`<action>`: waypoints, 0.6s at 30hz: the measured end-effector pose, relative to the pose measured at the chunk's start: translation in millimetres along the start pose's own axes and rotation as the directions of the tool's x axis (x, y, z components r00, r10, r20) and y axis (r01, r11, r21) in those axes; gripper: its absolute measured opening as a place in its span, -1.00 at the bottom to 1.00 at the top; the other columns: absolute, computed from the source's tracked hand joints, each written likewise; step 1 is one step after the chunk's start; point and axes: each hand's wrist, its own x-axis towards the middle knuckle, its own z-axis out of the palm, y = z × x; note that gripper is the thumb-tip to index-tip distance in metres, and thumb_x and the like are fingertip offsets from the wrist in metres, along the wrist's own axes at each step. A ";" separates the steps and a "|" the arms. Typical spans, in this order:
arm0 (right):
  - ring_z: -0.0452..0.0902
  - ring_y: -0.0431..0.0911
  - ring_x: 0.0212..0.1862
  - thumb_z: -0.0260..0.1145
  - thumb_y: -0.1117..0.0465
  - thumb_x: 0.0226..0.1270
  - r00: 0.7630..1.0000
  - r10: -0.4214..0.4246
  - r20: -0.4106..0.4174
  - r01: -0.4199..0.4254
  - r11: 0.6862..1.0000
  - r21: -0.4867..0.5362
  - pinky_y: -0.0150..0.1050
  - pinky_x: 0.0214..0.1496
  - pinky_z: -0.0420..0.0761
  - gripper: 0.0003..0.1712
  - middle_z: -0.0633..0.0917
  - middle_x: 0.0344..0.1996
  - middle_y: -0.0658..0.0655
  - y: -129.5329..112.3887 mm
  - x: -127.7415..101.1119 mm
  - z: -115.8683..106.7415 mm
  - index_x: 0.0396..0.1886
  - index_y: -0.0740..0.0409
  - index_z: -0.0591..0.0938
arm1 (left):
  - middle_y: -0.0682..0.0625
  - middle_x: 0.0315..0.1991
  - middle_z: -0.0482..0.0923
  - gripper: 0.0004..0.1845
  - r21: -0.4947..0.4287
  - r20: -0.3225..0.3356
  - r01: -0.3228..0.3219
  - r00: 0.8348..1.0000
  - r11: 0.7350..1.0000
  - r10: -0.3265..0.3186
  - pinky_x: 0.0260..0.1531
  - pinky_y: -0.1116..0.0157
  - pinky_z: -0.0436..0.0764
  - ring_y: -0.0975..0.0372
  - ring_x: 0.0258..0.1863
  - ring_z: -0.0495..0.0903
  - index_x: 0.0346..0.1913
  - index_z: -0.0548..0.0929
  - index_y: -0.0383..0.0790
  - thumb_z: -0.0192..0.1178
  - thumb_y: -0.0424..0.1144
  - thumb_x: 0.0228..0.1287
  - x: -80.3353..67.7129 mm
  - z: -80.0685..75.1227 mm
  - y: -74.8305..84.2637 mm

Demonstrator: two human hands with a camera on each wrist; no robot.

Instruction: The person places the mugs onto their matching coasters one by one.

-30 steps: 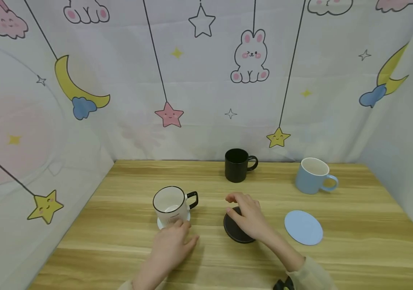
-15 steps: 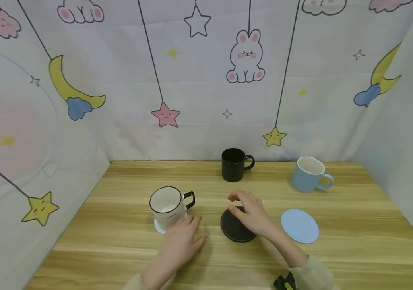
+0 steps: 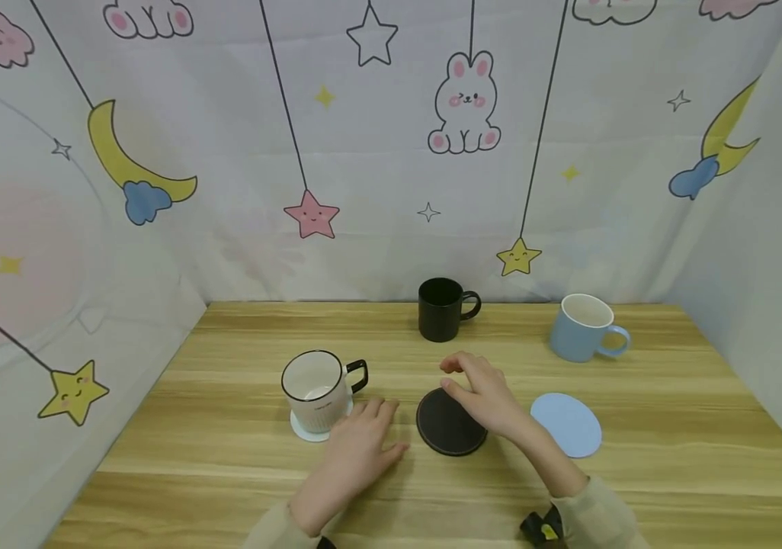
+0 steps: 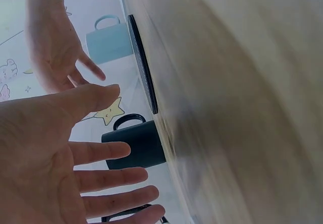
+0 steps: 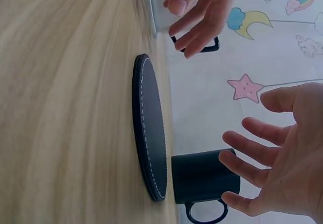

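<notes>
In the head view my left hand [image 3: 360, 448] is low over the table, just right of a white mug [image 3: 317, 404] with a black rim and handle. That mug stands on a pale round coaster [image 3: 303, 429]. My right hand [image 3: 485, 395] hovers above the right edge of a black round coaster [image 3: 447, 427], which lies flat with nothing on it. Both palms hold nothing. Fingers of the left hand [image 4: 50, 158] are spread in the left wrist view. In the right wrist view the right hand's [image 5: 287, 158] relaxed fingers are apart from the stitched coaster [image 5: 151, 128].
Behind the black coaster stands a black mug [image 3: 439, 313], handle to the right. A blue mug [image 3: 576, 329] is at the back right, with a light blue coaster [image 3: 569, 423] in front of it. Patterned cloth [image 3: 377, 168] encloses the wooden table's back and sides.
My left hand has moved right, away from the white mug, uncovering more of it. The right hand has shifted slightly right and away from me, showing more of the black coaster.
</notes>
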 end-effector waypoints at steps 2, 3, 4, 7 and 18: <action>0.48 0.09 0.14 0.21 0.17 0.39 1.000 0.002 0.008 -0.002 1.000 0.010 0.27 0.22 0.27 -0.71 0.65 -0.01 0.14 2.7 0.8 0.2 0.04 0.16 0.56 | -0.07 -0.02 0.61 -0.38 -0.001 0.005 -0.007 1.000 1.000 0.007 -0.34 0.15 0.61 0.07 -0.08 0.60 0.16 0.54 -0.18 0.34 0.10 0.10 2.5 1.3 1.1; 0.47 0.09 0.14 0.21 0.17 0.39 1.000 0.004 0.012 -0.004 1.000 0.012 0.26 0.22 0.27 -0.71 0.65 0.00 0.13 4.4 1.2 0.6 0.05 0.16 0.56 | -0.08 -0.01 0.61 -0.37 -0.006 0.009 -0.009 1.000 1.000 0.009 -0.32 0.14 0.61 0.06 -0.07 0.60 0.17 0.53 -0.18 0.34 0.11 0.10 3.8 1.9 1.6; 0.47 0.09 0.14 0.21 0.17 0.39 1.000 0.007 0.018 -0.008 1.000 0.019 0.26 0.22 0.26 -0.71 0.65 0.00 0.13 5.4 1.7 2.2 0.05 0.15 0.56 | -0.09 0.01 0.60 -0.36 -0.010 0.016 -0.007 1.000 1.000 0.007 -0.30 0.12 0.61 0.05 -0.05 0.60 0.18 0.53 -0.18 0.33 0.12 0.10 4.0 2.4 1.5; 0.46 0.08 0.15 0.21 0.17 0.40 0.999 0.027 0.027 -0.028 0.999 0.040 0.26 0.23 0.24 -0.70 0.64 0.01 0.13 8.0 3.5 6.4 0.05 0.16 0.56 | -0.12 0.06 0.59 -0.32 -0.043 0.056 0.006 0.998 0.999 -0.004 -0.24 0.04 0.61 0.02 0.02 0.59 0.22 0.50 -0.18 0.31 0.14 0.11 5.4 3.3 1.9; 0.49 0.12 0.12 0.20 0.19 0.38 1.000 0.002 -0.020 -0.002 1.000 0.022 0.26 0.19 0.34 -0.71 0.65 -0.01 0.17 20.9 10.7 6.2 0.03 0.21 0.55 | -0.23 0.32 0.40 -0.26 -0.147 0.175 0.069 0.984 0.987 -0.043 0.09 -0.29 0.41 -0.13 0.26 0.45 0.34 0.39 -0.13 0.26 0.18 0.17 19.4 9.8 -1.3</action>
